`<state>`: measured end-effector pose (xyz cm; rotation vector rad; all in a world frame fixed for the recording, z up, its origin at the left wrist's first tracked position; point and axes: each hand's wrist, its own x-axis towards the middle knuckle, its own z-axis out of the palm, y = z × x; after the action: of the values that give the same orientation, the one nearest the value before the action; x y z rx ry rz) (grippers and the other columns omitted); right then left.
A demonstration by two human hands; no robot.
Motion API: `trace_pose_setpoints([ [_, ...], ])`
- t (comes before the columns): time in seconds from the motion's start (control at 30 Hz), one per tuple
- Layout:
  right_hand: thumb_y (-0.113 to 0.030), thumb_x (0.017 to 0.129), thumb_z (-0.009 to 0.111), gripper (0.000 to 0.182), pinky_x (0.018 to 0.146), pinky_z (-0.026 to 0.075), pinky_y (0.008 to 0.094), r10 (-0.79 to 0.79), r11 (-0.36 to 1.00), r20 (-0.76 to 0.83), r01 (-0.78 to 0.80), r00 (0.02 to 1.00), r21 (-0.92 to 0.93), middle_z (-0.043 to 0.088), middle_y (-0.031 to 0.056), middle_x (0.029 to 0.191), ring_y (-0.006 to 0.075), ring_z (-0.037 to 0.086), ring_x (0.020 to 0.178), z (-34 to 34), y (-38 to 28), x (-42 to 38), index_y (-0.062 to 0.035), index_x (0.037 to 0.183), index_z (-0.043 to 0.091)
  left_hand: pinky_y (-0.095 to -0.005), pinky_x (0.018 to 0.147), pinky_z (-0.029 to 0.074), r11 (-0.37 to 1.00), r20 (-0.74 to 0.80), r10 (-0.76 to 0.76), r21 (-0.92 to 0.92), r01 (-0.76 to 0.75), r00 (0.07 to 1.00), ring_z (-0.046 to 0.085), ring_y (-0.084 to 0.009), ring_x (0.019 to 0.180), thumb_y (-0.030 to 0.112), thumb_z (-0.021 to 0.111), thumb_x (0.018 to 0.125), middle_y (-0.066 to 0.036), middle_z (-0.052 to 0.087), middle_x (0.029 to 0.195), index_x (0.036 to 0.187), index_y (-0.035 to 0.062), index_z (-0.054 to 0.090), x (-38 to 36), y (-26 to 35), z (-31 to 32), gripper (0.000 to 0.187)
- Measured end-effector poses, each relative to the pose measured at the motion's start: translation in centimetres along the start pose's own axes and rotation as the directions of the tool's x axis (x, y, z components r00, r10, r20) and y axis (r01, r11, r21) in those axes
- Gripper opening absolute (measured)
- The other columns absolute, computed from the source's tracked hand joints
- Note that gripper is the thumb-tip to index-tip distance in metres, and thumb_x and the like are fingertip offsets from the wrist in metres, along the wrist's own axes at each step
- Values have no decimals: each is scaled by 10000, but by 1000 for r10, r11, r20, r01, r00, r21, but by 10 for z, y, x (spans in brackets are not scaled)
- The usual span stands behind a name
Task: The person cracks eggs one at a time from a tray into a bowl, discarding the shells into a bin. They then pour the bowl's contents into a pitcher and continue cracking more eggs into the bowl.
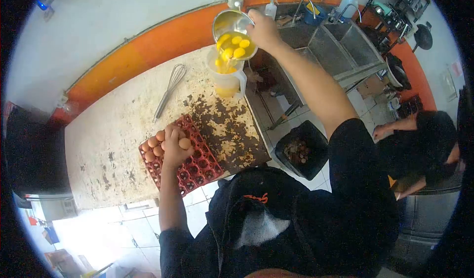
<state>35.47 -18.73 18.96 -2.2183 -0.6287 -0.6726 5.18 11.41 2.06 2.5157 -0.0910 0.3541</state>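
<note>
My right hand [264, 31] grips the rim of a metal bowl [230, 20], tilted over a translucent plastic jug [228, 83]. Raw eggs with whole yolks [238, 44] are sliding from the bowl into the jug, which has some yellow liquid at its bottom. My left hand [177, 148] is at a red egg tray [201, 160], its fingers curled around a brown egg [184, 143]. Several more brown eggs [149, 156] sit in the tray's left part, some partly covered by the hand. The tray's other cups hold no eggs.
A whisk [169, 92] lies on the worn, peeling table [113, 144], left of the jug. A black bin [302, 149] with eggshells stands right of the table. Behind it is a metal sink [338, 48]. Another person [419, 149] stands at the far right.
</note>
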Motion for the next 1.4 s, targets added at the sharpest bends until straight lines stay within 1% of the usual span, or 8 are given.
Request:
trace_pose_setpoints([
  [0.5,-152,759,631,124,490,492,375,-773,631,-128,732,622,-255,494,33,649,214,605,573,16,1,-50,-138,697,524,-389,1020,390,894,-67,-224,-411,178,972,499,-298,1129,259,741,648,-147,518,1155,1147,16,492,-57,19,-17,609],
  [0.6,-132,763,625,108,512,492,408,-690,699,27,676,723,-235,530,67,690,265,610,603,28,5,-54,-117,716,530,-341,954,442,928,-81,-159,-352,121,984,535,-211,1069,175,719,690,-87,548,1150,1331,18,417,-69,-5,-7,726],
  [0.7,-95,778,625,110,577,461,474,-277,961,-348,255,895,-111,552,170,726,421,557,675,20,3,-53,-59,768,522,-314,929,457,935,-71,-155,-334,123,985,537,-191,1065,151,712,691,-84,546,1154,1359,18,401,-69,0,-4,749],
  [0.77,-48,815,599,70,601,491,405,115,989,-496,-54,861,135,625,122,749,268,615,644,-1,-2,-79,-41,880,574,-313,836,455,788,-20,-364,-540,297,931,499,-184,943,237,734,649,-52,484,989,1136,39,468,-69,23,-11,589],
  [0.9,11,833,520,228,710,495,315,723,477,-119,-367,680,799,593,61,908,150,575,805,-61,-8,-179,21,1057,563,-271,750,477,726,-69,-417,-625,287,906,518,-126,924,238,753,666,-38,506,967,1102,50,446,-75,39,-20,566],
  [1.27,-51,881,603,141,636,459,337,596,482,592,-831,543,277,564,63,909,164,545,792,63,37,-395,-19,1000,535,-349,915,467,494,173,-177,-836,239,969,515,-221,1108,166,777,664,-135,496,1219,939,117,395,-60,71,18,473],
  [1.33,-143,910,644,273,706,484,340,462,860,224,-495,858,123,545,94,1062,173,554,871,39,17,-383,-33,1107,489,-376,959,431,368,299,-90,-877,310,950,492,-242,1147,134,772,645,-144,493,1223,932,120,398,-53,93,21,472],
  [1.4,-187,926,641,349,782,478,337,419,716,436,-585,796,381,521,94,1103,177,549,920,16,-3,-366,-29,1177,457,-390,986,402,476,245,45,-858,195,968,470,-258,1176,116,768,629,-163,475,1238,926,112,400,-46,101,34,473],
])
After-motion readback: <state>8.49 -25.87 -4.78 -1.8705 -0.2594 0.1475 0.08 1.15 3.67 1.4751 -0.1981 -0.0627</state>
